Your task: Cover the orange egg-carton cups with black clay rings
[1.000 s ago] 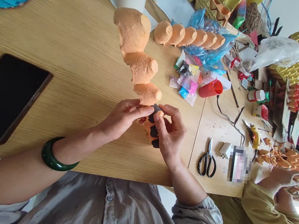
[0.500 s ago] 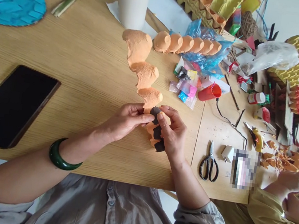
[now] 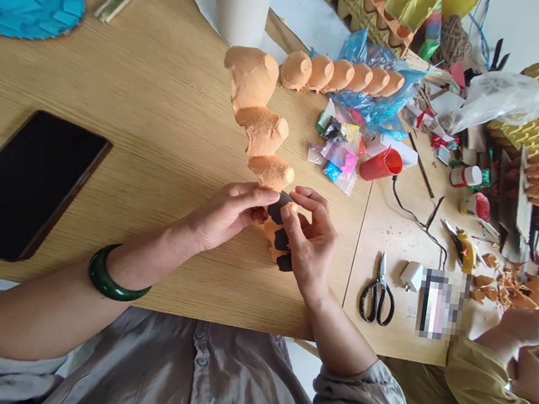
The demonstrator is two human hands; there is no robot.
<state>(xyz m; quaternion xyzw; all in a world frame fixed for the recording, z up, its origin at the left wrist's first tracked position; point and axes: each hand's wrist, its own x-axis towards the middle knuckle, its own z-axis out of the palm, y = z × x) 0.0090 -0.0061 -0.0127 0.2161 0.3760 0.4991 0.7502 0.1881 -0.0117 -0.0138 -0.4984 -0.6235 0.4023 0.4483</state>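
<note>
Between my hands is an orange egg-carton strip (image 3: 261,131), its bumpy length running away from me over the table. Dark grey patches of what looks like modelling clay (image 3: 282,239) cover several bumps at its near end. My left hand (image 3: 235,214) grips the strip from the left, thumb lying along the edge of the topmost dark patch. On the right, my right hand (image 3: 312,237) pinches the same bump with thumb and fingers. Part of the near end is hidden behind my right hand. A second orange egg-carton strip (image 3: 340,77) lies farther back.
A white vase (image 3: 241,3) stands behind the strip. Small bags of coloured clay (image 3: 340,155), a red cup (image 3: 381,164), scissors (image 3: 379,292) and a white plug adapter (image 3: 411,276) lie to the right. A black tablet (image 3: 28,183) lies left. Another person's hands (image 3: 531,329) work at far right.
My left thumb has shifted slightly up to the upper edge of the top dark patch. Both hands keep hold of the strip. The whole view has moved slightly.
</note>
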